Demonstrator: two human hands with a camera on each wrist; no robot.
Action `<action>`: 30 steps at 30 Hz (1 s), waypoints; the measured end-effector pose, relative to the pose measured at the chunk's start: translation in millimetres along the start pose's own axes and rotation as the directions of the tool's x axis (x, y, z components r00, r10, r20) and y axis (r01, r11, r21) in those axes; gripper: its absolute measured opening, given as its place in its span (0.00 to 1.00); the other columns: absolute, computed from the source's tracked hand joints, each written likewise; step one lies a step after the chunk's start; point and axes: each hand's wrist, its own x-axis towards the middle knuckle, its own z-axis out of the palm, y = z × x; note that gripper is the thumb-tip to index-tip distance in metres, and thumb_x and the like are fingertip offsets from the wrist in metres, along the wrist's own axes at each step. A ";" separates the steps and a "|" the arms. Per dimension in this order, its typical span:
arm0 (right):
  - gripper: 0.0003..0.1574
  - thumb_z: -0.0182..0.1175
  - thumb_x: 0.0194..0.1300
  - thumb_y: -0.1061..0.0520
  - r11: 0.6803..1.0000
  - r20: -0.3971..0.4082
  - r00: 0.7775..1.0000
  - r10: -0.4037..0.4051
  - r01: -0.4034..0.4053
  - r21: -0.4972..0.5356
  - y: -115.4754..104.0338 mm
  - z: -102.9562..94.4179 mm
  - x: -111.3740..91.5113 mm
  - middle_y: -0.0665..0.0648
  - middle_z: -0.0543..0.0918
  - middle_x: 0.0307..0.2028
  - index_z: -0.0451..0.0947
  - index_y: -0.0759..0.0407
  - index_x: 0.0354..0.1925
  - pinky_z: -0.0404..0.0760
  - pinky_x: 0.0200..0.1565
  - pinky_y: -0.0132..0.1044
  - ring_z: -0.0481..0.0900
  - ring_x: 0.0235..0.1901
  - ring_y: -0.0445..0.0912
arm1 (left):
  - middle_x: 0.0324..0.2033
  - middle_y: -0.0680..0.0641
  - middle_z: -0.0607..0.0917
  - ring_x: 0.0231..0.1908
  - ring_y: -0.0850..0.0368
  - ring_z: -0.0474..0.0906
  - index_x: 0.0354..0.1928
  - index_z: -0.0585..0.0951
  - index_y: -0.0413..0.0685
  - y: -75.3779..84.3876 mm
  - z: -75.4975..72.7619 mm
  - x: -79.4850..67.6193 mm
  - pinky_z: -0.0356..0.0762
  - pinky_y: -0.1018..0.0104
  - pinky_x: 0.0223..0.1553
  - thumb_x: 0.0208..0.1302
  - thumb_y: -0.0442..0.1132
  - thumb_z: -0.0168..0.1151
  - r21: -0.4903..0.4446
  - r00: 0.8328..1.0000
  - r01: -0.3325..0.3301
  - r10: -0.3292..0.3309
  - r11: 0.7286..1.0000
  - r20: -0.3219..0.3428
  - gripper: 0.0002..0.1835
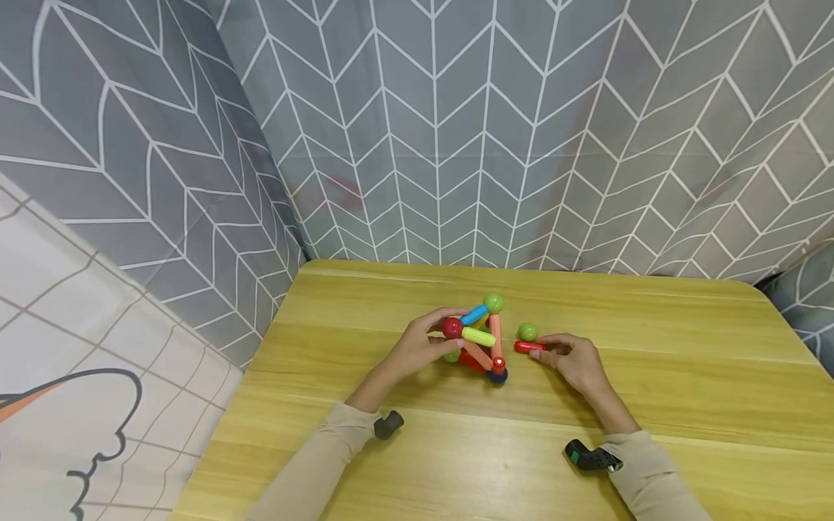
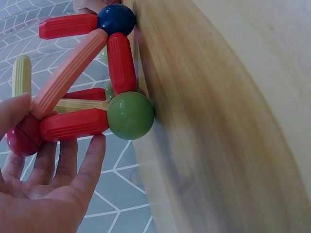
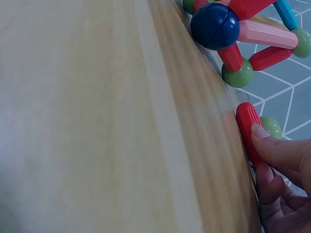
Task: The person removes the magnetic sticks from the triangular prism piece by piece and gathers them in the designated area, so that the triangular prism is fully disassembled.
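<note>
On the wooden table stands a frame of magnetic building sticks and balls, with a red ball point(image 1: 452, 328), a dark blue ball point(image 2: 116, 19), green balls and ribbed sticks in red, salmon, blue and yellow. My left hand point(image 1: 420, 340) grips this frame around its red ball, the thumb on one side and fingers under a red stick point(image 2: 75, 124). To the right of the frame, my right hand point(image 1: 576, 362) pinches a short red stick point(image 3: 249, 131) between thumb and fingers, close over the table. Right behind that stick is a separate green ball point(image 1: 528, 332).
The wooden table point(image 1: 456, 463) reaches back to a grey curtain point(image 1: 456, 145) with white chevron lines. A pale patterned cloth point(image 1: 117, 347) hangs at the left. Each wrist wears a small black camera mount, such as the right one point(image 1: 586, 456).
</note>
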 end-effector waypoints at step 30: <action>0.24 0.70 0.63 0.50 0.996 -0.016 1.000 0.015 -0.013 0.092 0.1 -3.4 0.0 0.62 0.89 0.36 0.83 0.67 0.49 0.78 0.28 0.29 0.79 0.25 0.33 | 0.64 0.43 0.78 0.57 0.46 0.78 0.66 0.76 0.51 -2.6 0.4 -0.7 0.83 0.66 0.53 0.61 0.28 0.69 -0.015 1.000 -0.031 0.031 0.999 -0.002 0.31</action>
